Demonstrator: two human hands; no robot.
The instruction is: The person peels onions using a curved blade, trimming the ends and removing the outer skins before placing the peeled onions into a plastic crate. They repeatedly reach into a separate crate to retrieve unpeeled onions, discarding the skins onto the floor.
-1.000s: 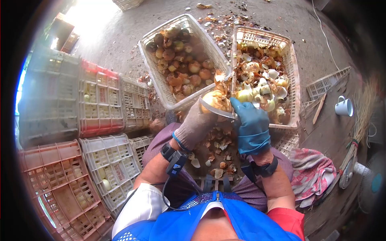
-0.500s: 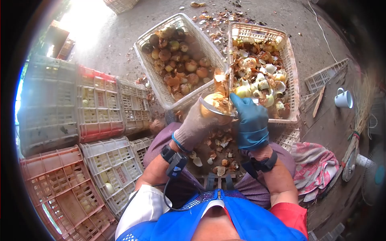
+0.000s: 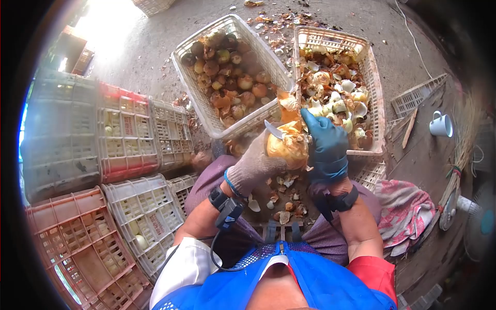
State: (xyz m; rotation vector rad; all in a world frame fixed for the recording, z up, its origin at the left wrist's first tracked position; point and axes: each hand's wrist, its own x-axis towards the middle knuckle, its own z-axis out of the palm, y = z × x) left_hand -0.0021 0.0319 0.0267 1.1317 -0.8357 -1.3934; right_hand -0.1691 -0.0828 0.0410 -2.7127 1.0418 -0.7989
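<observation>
My left hand (image 3: pixel 257 164), in a greyish knit glove, is closed around an onion (image 3: pixel 288 147) with brown papery skin. A flap of loose onion skin (image 3: pixel 288 105) stands up above it. My right hand (image 3: pixel 329 147), in a teal rubber glove, is closed at the onion's right side, with its thumb side against the peeling skin. A knife blade (image 3: pixel 273 129) pokes out at the onion's upper left; its handle is hidden behind the onion and in my right hand.
Ahead are a crate (image 3: pixel 182 77) of unpeeled onions and a crate (image 3: pixel 381 111) of skins and trimmings. Stacked crates (image 3: pixel 129 132) line the left. On the right are a pink-and-white cloth (image 3: pixel 405 214), a mug (image 3: pixel 440 125) and a fan (image 3: pixel 478 222). Scraps litter the floor.
The onion has turned and come slightly down and right in my left hand. The blade has gone from across the onion's front to its upper left. My right hand has shifted slightly.
</observation>
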